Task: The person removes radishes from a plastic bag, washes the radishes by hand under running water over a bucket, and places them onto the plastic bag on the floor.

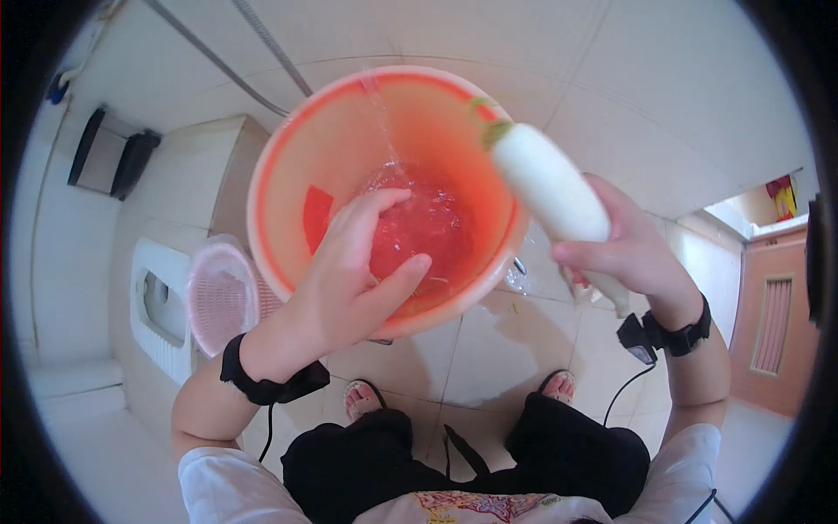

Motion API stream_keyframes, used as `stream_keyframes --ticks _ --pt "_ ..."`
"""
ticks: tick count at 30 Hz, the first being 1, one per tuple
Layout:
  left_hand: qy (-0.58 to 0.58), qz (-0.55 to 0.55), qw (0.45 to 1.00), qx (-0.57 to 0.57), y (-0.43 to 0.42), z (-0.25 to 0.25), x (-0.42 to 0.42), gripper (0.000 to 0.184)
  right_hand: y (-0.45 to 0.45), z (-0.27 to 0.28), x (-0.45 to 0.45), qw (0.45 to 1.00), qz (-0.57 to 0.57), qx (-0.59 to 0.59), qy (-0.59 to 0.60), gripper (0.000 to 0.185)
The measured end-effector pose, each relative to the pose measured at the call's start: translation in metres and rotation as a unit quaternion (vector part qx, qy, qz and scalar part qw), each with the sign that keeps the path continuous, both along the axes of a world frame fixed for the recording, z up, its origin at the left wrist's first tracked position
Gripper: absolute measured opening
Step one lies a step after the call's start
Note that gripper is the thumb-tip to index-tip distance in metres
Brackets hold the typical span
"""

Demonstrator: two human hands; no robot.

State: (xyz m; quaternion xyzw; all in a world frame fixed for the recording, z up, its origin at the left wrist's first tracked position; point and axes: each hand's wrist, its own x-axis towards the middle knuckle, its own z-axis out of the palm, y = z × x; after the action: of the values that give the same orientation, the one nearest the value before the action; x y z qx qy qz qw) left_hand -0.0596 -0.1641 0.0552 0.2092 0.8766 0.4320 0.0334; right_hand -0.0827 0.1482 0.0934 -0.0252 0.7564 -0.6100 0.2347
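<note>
A large white daikon radish (550,188) with a trimmed green top is held in my right hand (624,240), near its lower end, over the right rim of a bucket. My left hand (353,266), fingers apart and nothing in it, hovers over the near left part of the pale orange bucket (301,140). A thin stream of water (381,118) runs down into the bucket, where the water (423,223) at the bottom ripples and looks red from the bucket's colour.
To the left stand a pink plastic basket (229,293) and a white squat toilet (150,327). Metal hoses (271,44) hang along the back wall. A black bin-like holder (109,153) is at far left, a peach door (772,323) at right. My feet are on the tiled floor (476,358).
</note>
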Motion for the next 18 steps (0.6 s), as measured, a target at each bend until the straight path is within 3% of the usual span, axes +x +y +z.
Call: stream_keyframes --ticks 3,5,7,9,11,12,14,18 --pt "0.043 0.008 0.999 -0.008 -0.009 0.008 -0.006 0.065 -0.043 0.007 -0.013 0.996 0.087 0.001 -0.03 0.06" --pt "0.121 0.022 0.988 -0.091 -0.012 0.017 -0.007 0.068 -0.058 -0.005 -0.021 0.994 0.106 0.013 -0.003 0.061" --pt "0.13 0.033 0.989 -0.069 -0.019 0.014 -0.011 0.067 -0.072 -0.012 -0.023 0.992 0.118 0.024 0.023 0.062" --pt "0.143 0.036 0.988 -0.045 -0.023 0.001 -0.015 0.066 -0.083 -0.011 -0.022 0.995 0.1 -0.004 -0.029 0.058" --pt "-0.08 0.105 0.981 0.144 -0.022 -0.014 -0.018 0.062 -0.088 -0.016 -0.021 0.996 0.088 -0.009 -0.006 0.058" --pt "-0.076 0.105 0.981 0.143 -0.022 -0.014 -0.022 0.062 -0.089 -0.018 -0.021 0.997 0.075 -0.013 0.011 0.058" --pt "-0.247 0.097 0.949 0.171 -0.022 -0.011 -0.035 0.053 -0.093 -0.023 -0.022 0.997 0.082 -0.013 0.01 0.059" --pt "-0.326 0.108 0.895 0.285 -0.008 -0.004 -0.051 0.051 -0.104 -0.032 -0.023 0.995 0.088 -0.048 0.001 0.059"
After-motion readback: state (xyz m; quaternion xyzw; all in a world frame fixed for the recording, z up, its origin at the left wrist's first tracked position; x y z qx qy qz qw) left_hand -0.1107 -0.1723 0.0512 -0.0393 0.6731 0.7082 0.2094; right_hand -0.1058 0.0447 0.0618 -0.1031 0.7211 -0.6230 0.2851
